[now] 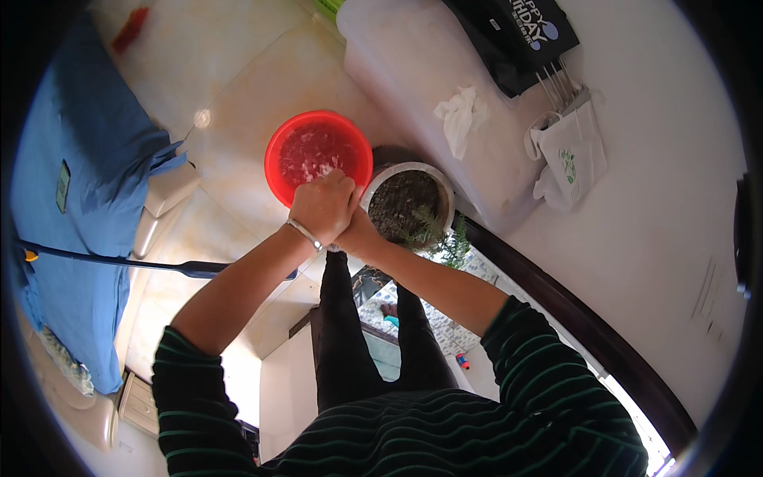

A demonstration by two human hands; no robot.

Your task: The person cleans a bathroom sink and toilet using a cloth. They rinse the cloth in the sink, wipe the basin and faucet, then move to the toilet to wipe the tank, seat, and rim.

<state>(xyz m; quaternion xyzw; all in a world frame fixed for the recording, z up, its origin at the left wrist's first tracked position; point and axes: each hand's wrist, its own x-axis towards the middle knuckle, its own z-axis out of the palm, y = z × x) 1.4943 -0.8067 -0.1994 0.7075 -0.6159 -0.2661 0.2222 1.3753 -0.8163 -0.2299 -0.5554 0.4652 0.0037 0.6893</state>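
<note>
A red plastic basin (273, 156) with water and pale suds or bubbles stands on the tiled floor. Over its near edge, my left hand (325, 204), with a silver bangle at the wrist, and my right hand (357, 229) are pressed together. Whether a cloth or anything else lies between them is hidden, and most fingers cannot be seen. Close beside the basin, to its right, is a round pale pot (448, 185) of dark soil with a feathery green plant (456, 241) at its near side.
A large translucent plastic box (405, 77) bears a crumpled white tissue (459, 119). Black and white bags lie at the right. On the left, a blue cloth (77, 131) covers a sofa with a phone (63, 186) on it; a dark blue pole (149, 264) reaches across the floor.
</note>
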